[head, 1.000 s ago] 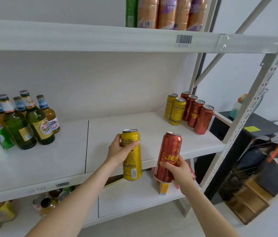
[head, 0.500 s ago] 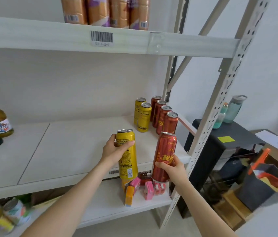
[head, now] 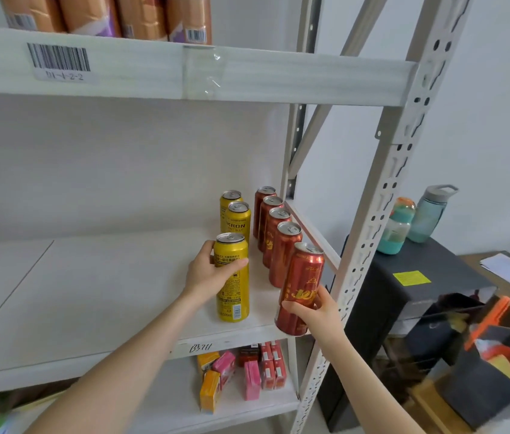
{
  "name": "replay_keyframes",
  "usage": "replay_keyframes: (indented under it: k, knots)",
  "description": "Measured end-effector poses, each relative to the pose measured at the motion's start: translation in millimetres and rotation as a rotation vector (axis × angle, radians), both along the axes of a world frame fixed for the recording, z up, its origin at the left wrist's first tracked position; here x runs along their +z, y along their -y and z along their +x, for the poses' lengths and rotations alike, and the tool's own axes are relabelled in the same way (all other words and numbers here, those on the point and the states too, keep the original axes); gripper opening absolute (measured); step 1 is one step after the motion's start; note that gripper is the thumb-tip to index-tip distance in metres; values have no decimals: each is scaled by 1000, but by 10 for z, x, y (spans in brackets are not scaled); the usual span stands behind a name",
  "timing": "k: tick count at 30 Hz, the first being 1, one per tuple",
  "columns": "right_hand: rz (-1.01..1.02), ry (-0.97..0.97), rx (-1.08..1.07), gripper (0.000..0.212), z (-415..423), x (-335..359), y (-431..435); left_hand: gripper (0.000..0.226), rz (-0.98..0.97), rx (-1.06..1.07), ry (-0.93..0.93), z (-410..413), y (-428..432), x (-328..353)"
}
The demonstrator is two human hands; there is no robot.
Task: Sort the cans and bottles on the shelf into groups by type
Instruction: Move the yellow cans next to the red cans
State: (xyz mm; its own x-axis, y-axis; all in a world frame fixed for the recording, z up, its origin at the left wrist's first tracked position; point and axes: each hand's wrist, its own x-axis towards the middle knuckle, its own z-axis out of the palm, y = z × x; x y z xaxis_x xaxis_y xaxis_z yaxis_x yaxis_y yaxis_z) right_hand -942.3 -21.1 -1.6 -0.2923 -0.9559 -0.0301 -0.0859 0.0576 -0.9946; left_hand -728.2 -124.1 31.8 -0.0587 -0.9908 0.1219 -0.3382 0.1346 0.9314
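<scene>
My left hand [head: 208, 274] grips a tall yellow can [head: 233, 296], upright on or just above the middle shelf [head: 90, 302] in front of two more yellow cans [head: 237, 219]. My right hand [head: 313, 311] holds a red can [head: 302, 283] by its lower part, tilted slightly, at the shelf's front right corner. It is in line with a row of several red cans [head: 278, 236] that runs back along the right side.
The slotted metal upright [head: 369, 233] stands just right of the red can. Small drink cartons [head: 247, 374] lie on the lower shelf. Orange bottles [head: 115, 17] fill the top shelf. Two water bottles [head: 416, 217] stand on a black cabinet [head: 410, 296] to the right.
Both hands have carried their cans forward and right to the can groups. The view has swung right and closer, so the glass bottles on the left are out of sight.
</scene>
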Motion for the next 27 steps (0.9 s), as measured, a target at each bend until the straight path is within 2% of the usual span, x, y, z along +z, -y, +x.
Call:
replay_keyframes:
  k: [7,17,27]
  knots:
    - [-22,-96,-4,62,-92,-143,298,56,-50,55,16,-112,312,-52]
    - [-25,-144,27,67,-184,-305,456,57,-100,151,-2,-281,509,-223]
    - [-43,-111,12,61,-227,-391,592,58,-91,126,-12,-330,571,-331]
